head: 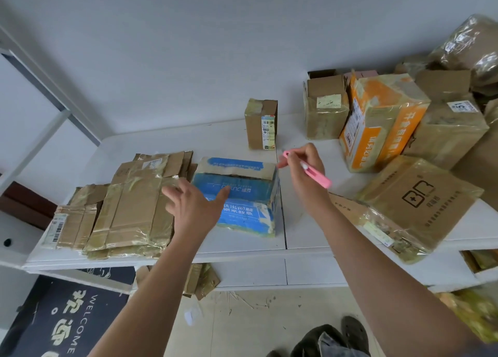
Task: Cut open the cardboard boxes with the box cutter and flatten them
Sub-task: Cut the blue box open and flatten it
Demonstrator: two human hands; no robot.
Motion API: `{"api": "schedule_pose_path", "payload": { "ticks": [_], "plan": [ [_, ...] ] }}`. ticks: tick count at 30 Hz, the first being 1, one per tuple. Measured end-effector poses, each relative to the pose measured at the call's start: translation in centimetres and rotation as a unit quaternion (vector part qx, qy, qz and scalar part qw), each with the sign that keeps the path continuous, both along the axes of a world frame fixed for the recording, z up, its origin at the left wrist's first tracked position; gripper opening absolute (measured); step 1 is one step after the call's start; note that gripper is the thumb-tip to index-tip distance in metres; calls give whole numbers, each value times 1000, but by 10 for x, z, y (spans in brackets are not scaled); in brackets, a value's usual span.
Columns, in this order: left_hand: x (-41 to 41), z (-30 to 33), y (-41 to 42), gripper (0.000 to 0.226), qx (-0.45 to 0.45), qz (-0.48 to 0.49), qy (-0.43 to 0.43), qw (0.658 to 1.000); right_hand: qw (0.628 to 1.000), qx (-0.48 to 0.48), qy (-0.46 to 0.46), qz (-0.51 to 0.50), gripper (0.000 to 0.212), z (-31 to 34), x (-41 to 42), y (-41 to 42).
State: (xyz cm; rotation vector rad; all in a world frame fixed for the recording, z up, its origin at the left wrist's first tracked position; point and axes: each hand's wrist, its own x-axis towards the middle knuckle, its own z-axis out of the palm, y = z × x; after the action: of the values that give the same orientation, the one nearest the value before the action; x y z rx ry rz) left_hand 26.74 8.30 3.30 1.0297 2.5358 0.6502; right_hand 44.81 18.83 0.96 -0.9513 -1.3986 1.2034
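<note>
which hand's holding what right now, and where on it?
Right hand grips the pink box cutter around its middle, both ends sticking out. Left hand holds nothing; open fingers rest on the blue box.

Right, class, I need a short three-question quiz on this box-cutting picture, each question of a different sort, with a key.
1. True or false: the right hand holds the pink box cutter.
2. Which box does the left hand touch? A) blue box B) orange box C) small upright box
3. Fill in: the flattened cardboard stack lies to the ___ of the blue box.

Key: 1 true; 2 A; 3 left.
</note>
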Motion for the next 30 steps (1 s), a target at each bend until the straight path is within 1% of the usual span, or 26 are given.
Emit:
{"api": "schedule_pose_path", "payload": {
  "ticks": [2,3,4,5,6,7,8,9,10,11,12,13,15,17,19,22,24,27,30],
  "plan": [
    [4,4,0,71,24,18,-91,995,1000,8,-20,-11,12,-6,-4,1],
    [4,6,2,60,32,23,-113,993,999,20,-25,-23,11,-9,-4,-2],
    [4,8,5,54,42,25,-117,992,999,30,-18,-27,10,-13,-3,-8],
    [4,10,8,52,52,22,-113,992,999,32,-3,-15,10,-17,-4,-16],
    [4,13,13,58,54,14,-106,993,999,28,14,10,11,-22,-5,-25],
    [6,16,17,73,38,0,-95,995,999,20,28,37,13,-26,-7,-35],
    [10,17,21,93,3,-21,-75,997,998,12,41,52,14,-31,-10,-44],
    [15,16,25,110,-43,-43,-46,997,997,3,54,52,14,-35,-11,-50],
    [21,15,28,122,-87,-65,-9,994,997,-4,67,37,13,-38,-10,-53],
    [26,12,30,127,-121,-87,28,988,997,-6,76,15,11,-39,-8,-53],
    [30,10,31,128,-139,-107,56,983,997,-5,80,-7,9,-39,-5,-50],
    [32,9,32,124,-136,-129,65,980,996,-4,80,-26,7,-38,-1,-46],
    [30,11,34,112,-107,-206,50,971,995,-9,81,-55,8,-33,8,-34],
    [22,16,32,106,-111,-316,32,942,993,-27,95,-71,10,-28,17,-22],
    [13,18,28,104,-112,-371,15,922,990,-56,116,-50,11,-25,25,-16],
    [2,14,22,93,-67,-382,-12,922,989,-93,117,-2,13,-25,32,-17],
    [-4,11,18,86,-35,-378,-29,925,990,-98,104,18,16,-24,31,-18],
    [-10,4,13,83,0,-376,-31,926,992,-87,86,36,18,-21,26,-18],
    [-12,-2,12,84,19,-380,-10,925,995,-61,65,47,19,-17,21,-20]
  ]
}}
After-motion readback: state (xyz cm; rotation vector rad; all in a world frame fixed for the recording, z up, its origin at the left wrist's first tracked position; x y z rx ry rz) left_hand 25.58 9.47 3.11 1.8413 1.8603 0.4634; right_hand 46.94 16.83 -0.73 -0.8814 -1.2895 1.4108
